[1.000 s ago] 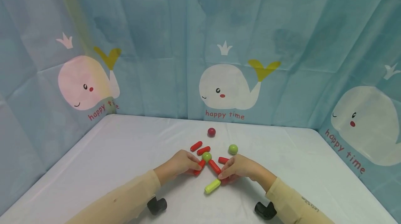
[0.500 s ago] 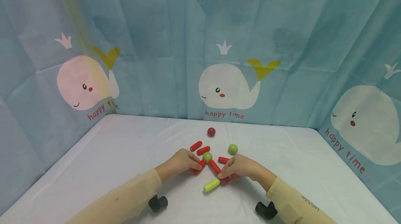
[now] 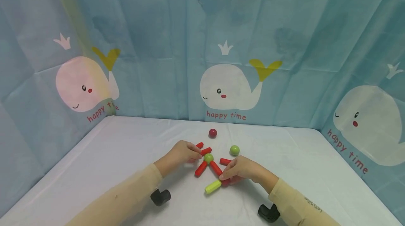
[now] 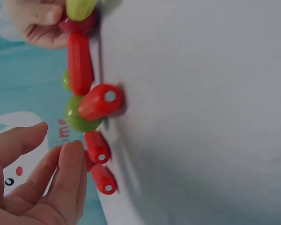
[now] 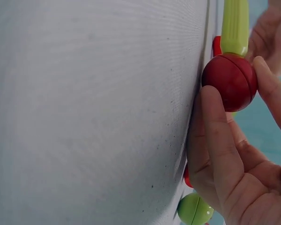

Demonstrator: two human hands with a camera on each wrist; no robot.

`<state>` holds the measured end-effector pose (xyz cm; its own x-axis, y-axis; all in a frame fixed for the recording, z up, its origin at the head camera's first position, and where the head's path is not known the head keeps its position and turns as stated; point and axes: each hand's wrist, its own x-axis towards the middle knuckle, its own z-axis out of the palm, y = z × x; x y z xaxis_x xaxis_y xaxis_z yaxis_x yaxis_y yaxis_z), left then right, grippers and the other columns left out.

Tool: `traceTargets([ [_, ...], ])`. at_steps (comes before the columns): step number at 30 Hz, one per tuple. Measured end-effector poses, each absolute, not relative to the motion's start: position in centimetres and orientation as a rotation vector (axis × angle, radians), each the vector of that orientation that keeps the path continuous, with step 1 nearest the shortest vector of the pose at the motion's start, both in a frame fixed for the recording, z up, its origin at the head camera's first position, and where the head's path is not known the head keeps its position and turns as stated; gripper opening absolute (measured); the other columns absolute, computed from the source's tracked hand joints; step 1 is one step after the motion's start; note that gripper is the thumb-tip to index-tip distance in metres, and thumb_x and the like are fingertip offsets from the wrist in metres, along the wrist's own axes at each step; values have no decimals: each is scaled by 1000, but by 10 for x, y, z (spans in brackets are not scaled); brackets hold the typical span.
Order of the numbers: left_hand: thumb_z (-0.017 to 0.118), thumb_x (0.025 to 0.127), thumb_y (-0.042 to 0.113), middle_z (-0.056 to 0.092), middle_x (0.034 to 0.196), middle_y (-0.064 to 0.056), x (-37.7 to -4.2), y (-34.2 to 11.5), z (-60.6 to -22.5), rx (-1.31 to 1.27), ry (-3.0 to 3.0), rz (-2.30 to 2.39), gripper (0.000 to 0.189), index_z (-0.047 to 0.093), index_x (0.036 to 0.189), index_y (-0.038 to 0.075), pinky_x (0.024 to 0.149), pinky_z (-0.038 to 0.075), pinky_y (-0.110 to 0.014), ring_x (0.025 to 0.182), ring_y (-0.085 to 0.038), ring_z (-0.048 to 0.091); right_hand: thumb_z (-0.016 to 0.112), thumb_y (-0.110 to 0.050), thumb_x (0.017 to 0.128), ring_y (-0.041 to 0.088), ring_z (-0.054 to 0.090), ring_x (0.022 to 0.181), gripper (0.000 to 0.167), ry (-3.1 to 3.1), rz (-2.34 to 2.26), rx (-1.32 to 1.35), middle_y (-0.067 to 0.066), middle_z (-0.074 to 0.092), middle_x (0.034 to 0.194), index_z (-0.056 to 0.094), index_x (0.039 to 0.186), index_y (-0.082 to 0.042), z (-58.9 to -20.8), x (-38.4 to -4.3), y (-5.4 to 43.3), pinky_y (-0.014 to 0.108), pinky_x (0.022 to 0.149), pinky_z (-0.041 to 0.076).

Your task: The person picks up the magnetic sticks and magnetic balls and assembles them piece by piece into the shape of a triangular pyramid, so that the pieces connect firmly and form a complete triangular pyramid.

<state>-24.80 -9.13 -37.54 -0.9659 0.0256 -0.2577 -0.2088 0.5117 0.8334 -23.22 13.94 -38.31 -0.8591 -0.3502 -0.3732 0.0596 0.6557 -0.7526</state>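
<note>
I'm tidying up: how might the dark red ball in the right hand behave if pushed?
The dark red ball is round, so it would probably roll, though the yellow-green rod touching it might hinder that. Its shine hints at slipperiness; its undented curve suggests stiffness.

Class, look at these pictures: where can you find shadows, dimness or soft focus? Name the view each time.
Head view: soft shadows on the white table near the left hand and right hand; both wrist views: dimmer and greyer than the head view; right wrist view: the left hand in the background looks blurred, the dark red ball in front clearer.
</note>
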Motion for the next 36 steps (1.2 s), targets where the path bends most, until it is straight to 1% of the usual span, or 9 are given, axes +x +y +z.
traceTargets([
  [7,74,89,25,69,114,-8,-278,-87,-366,-190,2538,1526,32,71,117,11,95,56,-38,97,-20,68,83,-25,80,11,67,70,20,2396,-1101,-176,3,76,78,78,85,-7,-384,-232,138,26,72,58],
  [13,72,90,26,64,127,-12,-301,-79,-370,-194,2513,1638,41,64,126,10,100,53,-40,108,-25,68,83,-27,80,11,66,70,21,2414,-1078,-148,1,75,77,77,84,-8,-386,-231,137,26,73,57],
  [17,73,90,25,63,131,-12,-316,-74,-374,-218,2533,1651,43,63,129,10,101,53,-39,111,-26,66,83,-28,81,11,65,70,21,2423,-1056,-150,0,75,77,77,84,-8,-386,-230,137,26,73,57],
  [25,75,88,21,64,129,-13,-344,-67,-378,-179,2589,1626,46,62,130,8,99,53,-41,111,-29,66,83,-28,80,11,66,69,20,2431,-1047,-155,0,75,77,77,84,-9,-385,-232,134,26,73,58],
  [36,79,84,21,63,131,-13,-360,-57,-390,-179,2552,1597,50,63,130,7,98,54,-40,109,-31,66,83,-27,80,10,66,69,20,2435,-1044,-132,1,76,77,77,84,-8,-385,-231,134,26,73,58],
])
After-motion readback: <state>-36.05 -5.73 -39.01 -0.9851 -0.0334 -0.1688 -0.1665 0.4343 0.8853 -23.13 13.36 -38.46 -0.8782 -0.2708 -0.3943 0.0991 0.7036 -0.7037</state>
